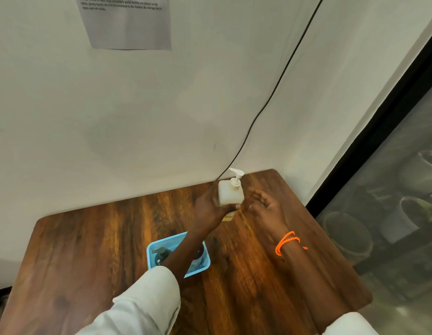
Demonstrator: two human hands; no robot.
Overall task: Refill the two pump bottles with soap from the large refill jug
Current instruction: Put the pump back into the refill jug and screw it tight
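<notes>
A square, pale pump bottle [229, 193] with a white pump head and yellowish soap low inside is held over the far right part of the wooden table [94, 243]. My left hand [210, 209] grips it from the left side. Just right of the bottle, my right hand [263, 204] hovers with relaxed fingers and holds nothing; an orange band circles its wrist. A blue mesh basket [153, 252] sits mid-table under my left forearm. It holds a dark pump bottle [160, 255] and a second dark bottle [198, 256], partly hidden. No refill jug is in view.
The table stands against a white wall, with a black cable [278, 83] running down to its far edge. A printed sheet [128, 22] hangs on the wall. A dark-framed glass pane [391, 189] is to the right, plant pots behind it.
</notes>
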